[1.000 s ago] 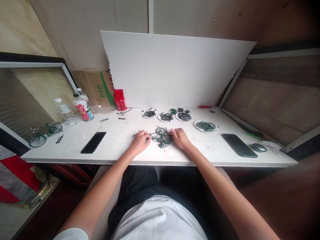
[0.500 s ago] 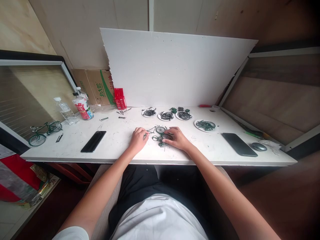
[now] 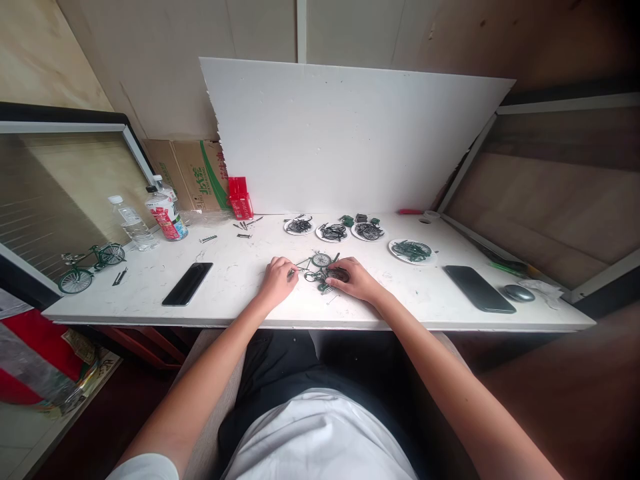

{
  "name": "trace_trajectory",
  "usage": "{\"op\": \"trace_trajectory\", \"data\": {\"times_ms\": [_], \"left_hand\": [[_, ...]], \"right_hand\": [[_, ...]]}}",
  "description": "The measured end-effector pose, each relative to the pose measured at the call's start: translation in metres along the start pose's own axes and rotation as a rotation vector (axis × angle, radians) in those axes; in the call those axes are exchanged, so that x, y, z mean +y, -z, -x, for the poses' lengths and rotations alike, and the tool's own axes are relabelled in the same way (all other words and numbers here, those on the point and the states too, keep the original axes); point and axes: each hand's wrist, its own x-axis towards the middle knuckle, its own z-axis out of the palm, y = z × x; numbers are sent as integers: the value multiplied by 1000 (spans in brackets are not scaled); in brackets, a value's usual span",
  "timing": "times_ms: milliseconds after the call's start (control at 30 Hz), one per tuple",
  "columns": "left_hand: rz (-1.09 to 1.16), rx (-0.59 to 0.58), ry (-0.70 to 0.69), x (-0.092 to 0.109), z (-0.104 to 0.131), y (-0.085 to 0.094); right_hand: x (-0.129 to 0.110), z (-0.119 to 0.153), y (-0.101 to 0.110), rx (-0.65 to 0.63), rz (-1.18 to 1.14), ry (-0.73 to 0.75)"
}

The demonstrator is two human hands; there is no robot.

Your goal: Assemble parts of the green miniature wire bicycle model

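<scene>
Model bicycle parts lie together on the white table in front of me. My left hand [image 3: 280, 280] is closed, thumb and fingertips pinched on a thin dark part [image 3: 303, 264] at the left of the group. My right hand [image 3: 354, 279] curls from the right around a small dark wheel [image 3: 338, 274], fingers on its far side and thumb on its near side. Another spoked wheel [image 3: 321, 260] lies just beyond, between the hands. Dark green pieces [image 3: 311, 276] sit between my fingertips, too small to tell apart.
Small white plates of dark parts [image 3: 369, 231] and green parts [image 3: 411, 251] stand further back. An assembled green model bicycle [image 3: 93, 267] is at far left, near bottles [image 3: 167, 217]. Phones [image 3: 187, 284] [image 3: 479, 289] lie on both sides, with a mouse [image 3: 519, 293] at right.
My right hand's fingers have shifted slightly, and the small wheel under them has moved a little to the right. My left hand stays almost where it was.
</scene>
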Motion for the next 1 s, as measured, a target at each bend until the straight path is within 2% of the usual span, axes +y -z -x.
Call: {"op": "trace_trajectory", "data": {"times_ms": [600,767,1000], "left_hand": [[-28,-32,-13,-2,2,-3],[-27,-43,0,-1,2,-3],[-12,-56,9,3,1,0]], "right_hand": [[-2,0,0,27,11,16],[-6,-1,2,65,30,58],[-5,-2,3,54,48,95]]}}
